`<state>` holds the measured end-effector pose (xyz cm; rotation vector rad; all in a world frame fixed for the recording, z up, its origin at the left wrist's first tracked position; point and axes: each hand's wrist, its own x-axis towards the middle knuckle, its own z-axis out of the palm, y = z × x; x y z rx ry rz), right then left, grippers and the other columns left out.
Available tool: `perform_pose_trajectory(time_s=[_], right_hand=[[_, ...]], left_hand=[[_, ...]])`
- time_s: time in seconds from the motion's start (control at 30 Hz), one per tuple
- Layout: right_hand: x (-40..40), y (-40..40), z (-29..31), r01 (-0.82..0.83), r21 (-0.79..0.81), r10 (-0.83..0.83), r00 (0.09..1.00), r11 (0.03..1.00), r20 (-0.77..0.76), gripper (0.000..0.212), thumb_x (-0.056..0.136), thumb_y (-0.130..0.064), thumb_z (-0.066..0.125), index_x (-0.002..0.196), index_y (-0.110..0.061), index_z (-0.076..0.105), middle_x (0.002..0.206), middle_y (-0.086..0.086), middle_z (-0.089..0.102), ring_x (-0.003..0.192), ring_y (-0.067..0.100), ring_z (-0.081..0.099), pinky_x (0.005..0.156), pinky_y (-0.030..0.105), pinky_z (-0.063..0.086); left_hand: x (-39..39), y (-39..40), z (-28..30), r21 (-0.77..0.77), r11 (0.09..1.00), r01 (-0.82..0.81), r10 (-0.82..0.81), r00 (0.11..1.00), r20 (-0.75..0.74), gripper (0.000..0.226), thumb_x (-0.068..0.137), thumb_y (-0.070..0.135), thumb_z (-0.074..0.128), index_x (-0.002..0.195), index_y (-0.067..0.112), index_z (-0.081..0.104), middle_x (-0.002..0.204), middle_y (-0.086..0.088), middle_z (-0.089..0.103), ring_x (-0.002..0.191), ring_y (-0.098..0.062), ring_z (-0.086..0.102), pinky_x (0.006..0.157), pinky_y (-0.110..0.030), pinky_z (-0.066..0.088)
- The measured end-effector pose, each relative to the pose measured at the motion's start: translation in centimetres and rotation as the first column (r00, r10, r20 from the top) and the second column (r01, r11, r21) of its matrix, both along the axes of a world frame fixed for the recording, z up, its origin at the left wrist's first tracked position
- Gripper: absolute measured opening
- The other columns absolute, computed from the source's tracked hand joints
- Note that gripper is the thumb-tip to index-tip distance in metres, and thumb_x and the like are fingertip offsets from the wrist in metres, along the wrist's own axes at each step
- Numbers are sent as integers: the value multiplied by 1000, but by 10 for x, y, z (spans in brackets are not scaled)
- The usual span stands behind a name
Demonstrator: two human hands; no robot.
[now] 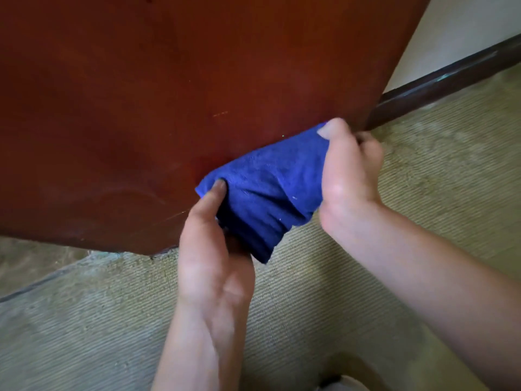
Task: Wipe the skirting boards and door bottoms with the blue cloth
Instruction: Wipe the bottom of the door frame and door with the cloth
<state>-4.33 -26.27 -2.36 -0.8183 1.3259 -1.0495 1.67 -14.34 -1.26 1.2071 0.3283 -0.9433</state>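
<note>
The blue cloth (265, 187) is bunched between both hands, low against the reddish-brown wooden door (141, 94) near its bottom right corner. My left hand (214, 255) pinches the cloth's left end, thumb on top and fingers hidden under the fabric. My right hand (349, 176) grips the cloth's right end, thumb up against the door, fingers curled behind near the door's edge. A dark brown skirting board (451, 80) runs from that door corner up to the right along the pale wall.
Ribbed beige-green carpet (366, 277) covers the floor under my arms. The door's bottom edge (84, 238) stands just above the carpet at the left. A cream wall (465, 32) rises above the skirting board. A pale object shows at the bottom edge (346, 385).
</note>
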Motion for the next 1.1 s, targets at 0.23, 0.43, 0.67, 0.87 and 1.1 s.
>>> perform_pose_trajectory(time_s=[0.23,0.43,0.67,0.87,1.1], right_hand=[[1,-10,-59,-101,118,121,977,988,-174,41,86,-30,53,117,-4,56,121,17,63,113,33,60,102,42,46],[-9,-19,-54,-57,313,138,960,948,-243,25,86,-19,60,107,-4,59,108,10,63,93,26,60,93,40,52],[-8,-26,20,81,-161,-85,996,984,-15,16,81,-20,59,67,-16,50,57,-13,48,51,3,45,59,23,41],[-16,-28,-47,10,-122,-43,963,992,-266,31,98,-18,42,125,-5,50,100,-5,50,99,18,49,90,26,35],[-47,-63,-117,-215,444,377,871,870,-316,20,93,-21,57,107,-7,62,110,14,66,93,25,63,88,38,53]], left_hand=[[1,-21,-53,115,992,46,-51,998,41,46,92,21,66,131,0,55,124,-20,68,114,-35,66,97,-51,53],[2,-41,-55,334,940,65,-20,990,-138,47,104,29,44,142,1,44,137,-10,54,120,-27,55,77,-27,44],[-16,-29,2,-97,995,-28,37,995,89,33,93,19,64,120,1,63,114,-14,73,106,-26,71,86,-34,57],[-26,-50,-62,127,992,0,-10,997,81,21,96,13,60,79,21,52,94,-4,67,83,-18,59,76,-38,47],[-36,-71,-103,511,844,161,-172,985,-25,37,98,24,57,128,3,57,123,-12,62,117,-32,61,86,-38,49]])
